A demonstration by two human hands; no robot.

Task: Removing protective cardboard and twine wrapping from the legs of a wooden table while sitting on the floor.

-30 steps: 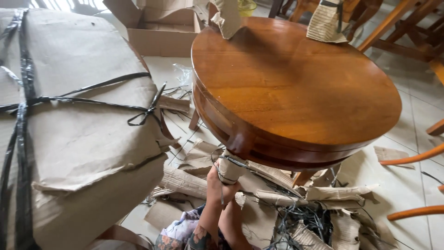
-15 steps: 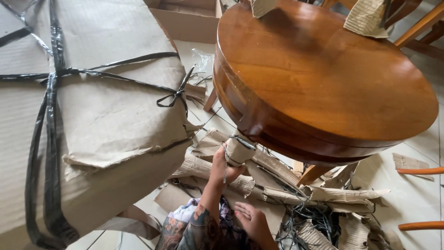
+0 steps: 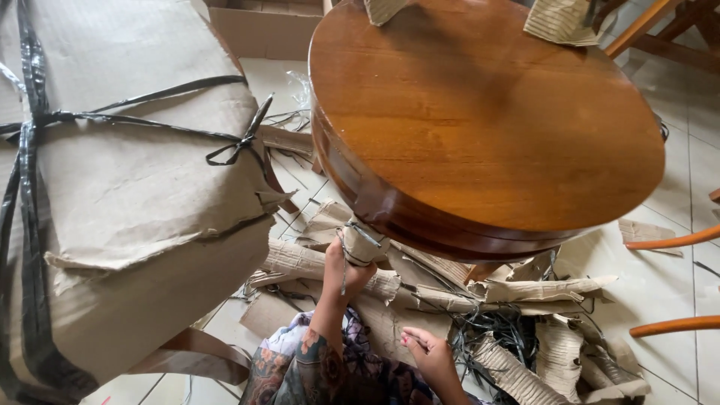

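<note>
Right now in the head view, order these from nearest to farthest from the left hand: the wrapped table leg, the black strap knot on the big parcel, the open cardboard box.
From the left hand:
1. Wrapped table leg, in its grip.
2. Black strap knot, up left on the parcel.
3. Open cardboard box, top of view.

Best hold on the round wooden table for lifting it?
Probably the deep curved apron under the round wooden table, palms coming from below at opposite edges. The top is smooth and wide, offering nothing to grip; the left hand is on a wrapped leg.
</note>
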